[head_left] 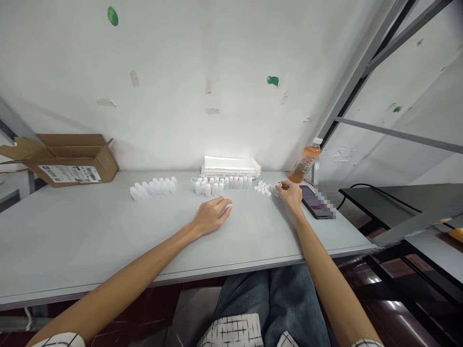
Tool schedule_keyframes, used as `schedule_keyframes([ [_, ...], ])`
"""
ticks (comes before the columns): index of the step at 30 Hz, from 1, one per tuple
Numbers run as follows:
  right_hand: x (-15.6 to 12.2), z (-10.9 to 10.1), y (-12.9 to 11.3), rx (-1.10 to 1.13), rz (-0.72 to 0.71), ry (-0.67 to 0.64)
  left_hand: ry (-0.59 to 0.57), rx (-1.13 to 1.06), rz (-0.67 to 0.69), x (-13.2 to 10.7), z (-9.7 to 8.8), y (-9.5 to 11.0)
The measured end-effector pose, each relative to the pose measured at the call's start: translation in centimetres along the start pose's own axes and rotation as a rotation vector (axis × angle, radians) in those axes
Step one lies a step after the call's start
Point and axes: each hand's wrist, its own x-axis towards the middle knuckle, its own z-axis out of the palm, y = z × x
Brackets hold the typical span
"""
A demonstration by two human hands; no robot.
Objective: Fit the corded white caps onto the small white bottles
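My left hand (212,216) rests on the grey table (108,231) with its fingers curled around a small white plastic piece (227,207), mostly hidden by the fingertips. My right hand (291,195) pinches a small white looped cap (279,184) just beside a cluster of white caps (263,188). A row of small white plastic bottles (220,185) stands beyond and between my hands, some with looped tethers. Further left lies a group of similar bottles (154,188), lying tilted against each other.
An open cardboard box (68,159) sits at the far left of the table. A stack of white packaging (230,167) lies against the wall. An orange drink bottle (305,161) and a smartphone (316,202) are at the right, near a dark metal frame (361,82).
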Motion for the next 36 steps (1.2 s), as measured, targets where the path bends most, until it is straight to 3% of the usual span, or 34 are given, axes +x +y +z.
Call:
schedule_keyframes([
  [4,-0.08,-0.17,-0.13,0.032,-0.008,0.039,0.005,0.005,-0.002,-0.02,-0.08,0.01],
  [17,-0.19,-0.39,-0.08,-0.237,-0.083,0.114,-0.036,0.013,-0.002,0.02,-0.2,0.15],
  [24,0.09,-0.82,0.16,-0.28,0.057,0.061,-0.055,0.011,-0.002,-0.05,-0.27,0.19],
  [32,0.06,-0.6,0.17,-0.323,-0.076,0.011,-0.05,0.02,0.014,-0.11,-0.2,0.16],
  [36,-0.03,-0.74,0.07,-0.313,-0.047,0.054,-0.052,0.025,0.011,-0.1,-0.19,0.22],
])
